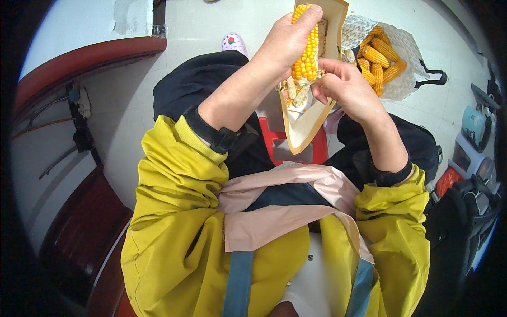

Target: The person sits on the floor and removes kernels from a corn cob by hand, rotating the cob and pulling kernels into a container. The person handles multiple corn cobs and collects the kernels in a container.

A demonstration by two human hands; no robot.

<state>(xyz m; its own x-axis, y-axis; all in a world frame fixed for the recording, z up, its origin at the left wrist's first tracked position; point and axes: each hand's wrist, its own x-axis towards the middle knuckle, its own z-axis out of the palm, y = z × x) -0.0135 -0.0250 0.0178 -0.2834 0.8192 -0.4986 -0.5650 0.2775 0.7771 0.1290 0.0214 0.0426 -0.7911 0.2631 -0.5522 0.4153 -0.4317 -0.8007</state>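
Up at the top middle, my left hand (283,43) is wrapped around an ear of yellow corn (307,59), tilted nearly upright. Rows of kernels cover most of it, and its lower end is pale and bare. My right hand (342,85) is at that lower end, thumb and forefinger close together by some small brownish bits; whether they grip anything is unclear. Below both hands is an open tan cardboard box (307,132) with a pointed near end. Stripped corn cobs (302,96) and loose kernels lie inside, partly hidden by the hands.
A red plastic stool (268,136) shows under the box, between my knees. To the right, a white woven bag (412,75) with black handles holds several ears of corn (375,56). A dark wooden bench (83,233) stands at left. Bags and household items (471,150) line the right side.
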